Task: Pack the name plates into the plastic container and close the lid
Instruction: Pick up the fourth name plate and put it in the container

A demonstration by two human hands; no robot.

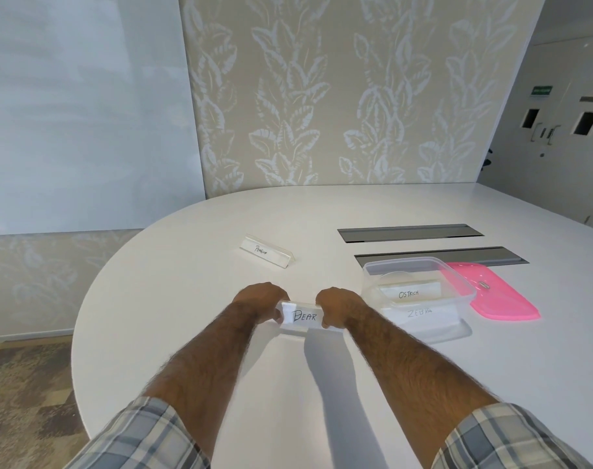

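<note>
Left hand (262, 299) and right hand (339, 307) gripping opposite ends of the "Bear" name plate (303, 317), just left of the clear plastic container (420, 265); "Ostrich" plate (408, 293) and "Zebra" plate (420, 313) inside it; pink lid (498, 294) touching its right side; "Penguin" plate (266, 251) well beyond, on the white table (193, 265).

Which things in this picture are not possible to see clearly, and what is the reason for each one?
All in the head view:
- Ends of the BEAR name plate: covered by the left hand and right hand.
- ZEBRA name plate: its writing is faint behind the plastic container wall.
- Small emblem on the pink lid: too small to identify.
- Wall signs at far right: too small to read.
</note>
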